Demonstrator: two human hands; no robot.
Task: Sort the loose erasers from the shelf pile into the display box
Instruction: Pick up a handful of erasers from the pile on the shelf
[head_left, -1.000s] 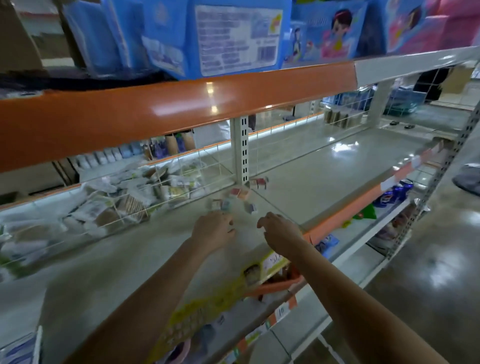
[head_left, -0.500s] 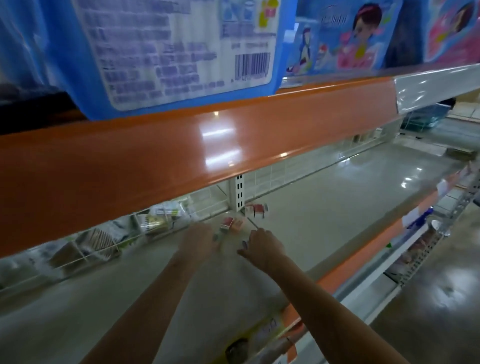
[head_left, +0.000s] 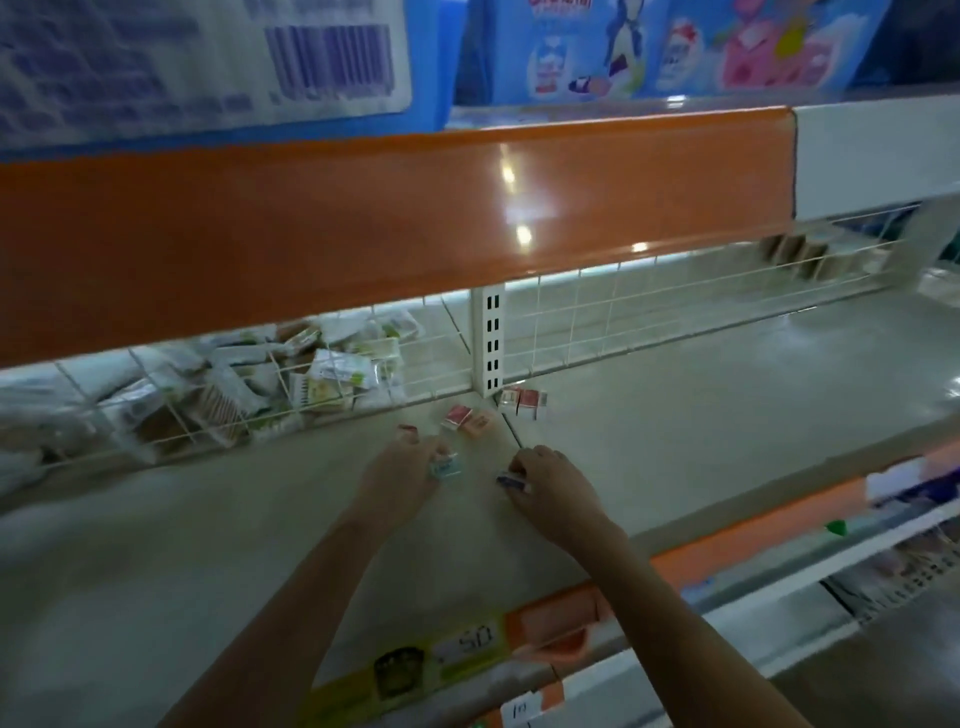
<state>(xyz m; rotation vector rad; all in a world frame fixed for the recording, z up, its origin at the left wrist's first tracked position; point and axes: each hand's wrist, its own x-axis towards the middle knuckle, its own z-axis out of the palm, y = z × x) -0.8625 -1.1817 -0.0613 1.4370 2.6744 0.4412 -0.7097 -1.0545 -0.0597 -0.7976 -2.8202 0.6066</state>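
Observation:
Both my hands reach deep onto the grey shelf. My left hand pinches a small eraser with a blue-green wrapper. My right hand has its fingers closed on a small dark blue eraser. Just beyond my fingers lie two loose red and pink erasers. A few more red-and-white erasers sit at the foot of the white upright post. No display box can be made out with certainty.
A white wire fence runs along the shelf's back. Behind it at left lie several plastic-wrapped packets. The orange edge of the upper shelf hangs low overhead, with blue boxes on it. Orange price rail at the front edge.
My head has dropped and moved closer, so the upper shelf edge fills more of the view. Both hands have closed on small erasers just short of the post.

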